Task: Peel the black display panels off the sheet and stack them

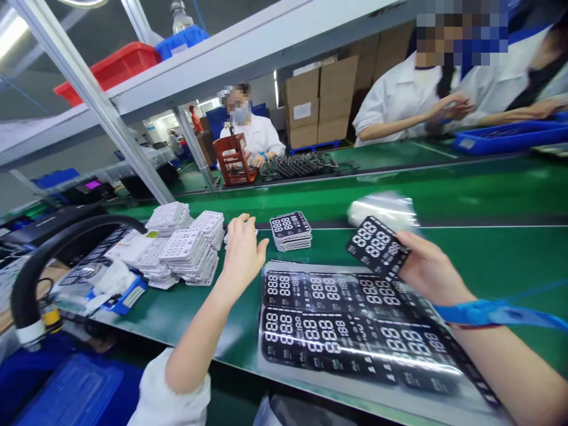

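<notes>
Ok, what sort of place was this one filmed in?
Likely a factory assembly line, perhaps for electronics: people in white coats across a long green worktop, stacks of white pieces near the left hand, and a digit-printed black panel in the right hand.

Centre: the left hand (pixel 243 248) covers most of a white stack (pixel 226 239), of which only edges show; contact between the two cannot be determined. Right of centre: one corner of the black printed card (pixel 376 245) is hidden by the right hand (pixel 423 266); the card masks part of a blurred, glossy bundle (pixel 381 206), probably clear plastic. Lower right: glare washes out some figures on the printed sheet (pixel 346 337), whose smallest marks are illegible. Right edge: the blue wrist strap (pixel 473 312) and a blue tray (pixel 488 139) are cut off. Bottom edge: the white left sleeve (pixel 173 393) is cropped.
</notes>
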{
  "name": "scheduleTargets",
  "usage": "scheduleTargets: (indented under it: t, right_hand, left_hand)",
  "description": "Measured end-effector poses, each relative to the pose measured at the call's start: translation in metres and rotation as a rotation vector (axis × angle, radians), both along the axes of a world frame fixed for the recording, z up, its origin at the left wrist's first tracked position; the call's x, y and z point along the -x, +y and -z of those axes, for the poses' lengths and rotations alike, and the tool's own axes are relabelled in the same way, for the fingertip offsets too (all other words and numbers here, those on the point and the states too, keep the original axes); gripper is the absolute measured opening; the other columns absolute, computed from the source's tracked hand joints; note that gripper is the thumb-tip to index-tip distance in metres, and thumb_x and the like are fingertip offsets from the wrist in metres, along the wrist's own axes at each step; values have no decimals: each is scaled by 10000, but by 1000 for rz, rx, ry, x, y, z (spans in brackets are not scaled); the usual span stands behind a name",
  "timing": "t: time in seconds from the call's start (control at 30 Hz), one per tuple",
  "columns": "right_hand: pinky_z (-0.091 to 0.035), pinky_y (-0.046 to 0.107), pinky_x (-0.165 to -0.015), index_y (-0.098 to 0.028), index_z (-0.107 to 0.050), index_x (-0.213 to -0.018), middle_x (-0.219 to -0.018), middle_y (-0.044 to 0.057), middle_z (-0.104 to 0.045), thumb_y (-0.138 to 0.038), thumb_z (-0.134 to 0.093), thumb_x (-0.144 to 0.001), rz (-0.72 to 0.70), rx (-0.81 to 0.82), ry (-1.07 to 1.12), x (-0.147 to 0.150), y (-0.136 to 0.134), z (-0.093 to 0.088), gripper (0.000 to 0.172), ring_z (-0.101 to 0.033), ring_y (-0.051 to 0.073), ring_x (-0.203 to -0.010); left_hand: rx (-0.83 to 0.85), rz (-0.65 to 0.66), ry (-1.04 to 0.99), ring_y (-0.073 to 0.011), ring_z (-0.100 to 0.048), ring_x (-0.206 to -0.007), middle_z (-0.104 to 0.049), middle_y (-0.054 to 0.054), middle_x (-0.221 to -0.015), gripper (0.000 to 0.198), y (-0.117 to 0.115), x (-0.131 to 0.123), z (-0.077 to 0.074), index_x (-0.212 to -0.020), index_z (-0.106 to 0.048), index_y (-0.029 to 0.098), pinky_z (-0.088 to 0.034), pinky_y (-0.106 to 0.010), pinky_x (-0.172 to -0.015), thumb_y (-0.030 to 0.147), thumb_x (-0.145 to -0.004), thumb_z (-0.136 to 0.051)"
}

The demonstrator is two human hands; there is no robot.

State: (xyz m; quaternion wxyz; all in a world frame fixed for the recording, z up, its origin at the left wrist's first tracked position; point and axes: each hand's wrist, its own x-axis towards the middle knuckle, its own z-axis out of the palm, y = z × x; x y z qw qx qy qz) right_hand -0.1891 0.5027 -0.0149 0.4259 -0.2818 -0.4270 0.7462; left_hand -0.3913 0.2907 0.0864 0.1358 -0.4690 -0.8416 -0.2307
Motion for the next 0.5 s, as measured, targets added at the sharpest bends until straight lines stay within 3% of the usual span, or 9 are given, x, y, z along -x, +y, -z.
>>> scheduleTargets:
  t: [0.03,0.1,0.2,0.37,0.5]
  right_hand:
    - [-491,290,-518,-255,-631,-679,-755,6,-646,-411,-790,-550,3,20,-5,0,0,-1,258,-573,180,-636]
    - [-501,275,-517,-266,-634,-668,-778,-5,-653,-408,-799,-524,9,69,-17,-1,-2,-4,260,-571,176,-649]
    - [-507,240,-507,-271,-620,-625,-784,-34,-653,-429,-817,-494,11,107,-26,-2,-6,-10,285,-556,158,-653]
    - [-482,220,-441,-247,-609,-613,-667,-15,-600,-450,-849,-443,18,98,-16,0,-8,-13,358,-527,136,-566]
    - [-483,224,-461,-244,-602,-644,-609,-32,-565,-434,-860,-476,-2,82,32,1,-7,-11,361,-533,125,-540]
  left_hand:
    - [133,-89,-93,-286,-311,-1318,-387,-189,-1368,430,14,18,9,-1222,-476,87,-284,-391,-1074,166,-816,-592]
    - [230,-187,-168,-321,-378,-1272,-445,-235,-1300,438,37,53,26,-1162,-514,30,-318,-393,-1039,231,-796,-647]
    - [322,-341,-266,-294,-469,-1178,-508,-165,-1239,465,56,87,43,-1155,-533,83,-376,-462,-985,378,-811,-640]
    - [307,-495,-369,-259,-502,-1129,-515,-106,-1228,413,63,97,52,-1191,-515,151,-405,-490,-959,364,-847,-599]
    - [128,-543,-395,-399,-376,-1235,-417,-251,-1289,799,66,102,43,-1289,-373,37,-356,-547,-978,214,-627,-784]
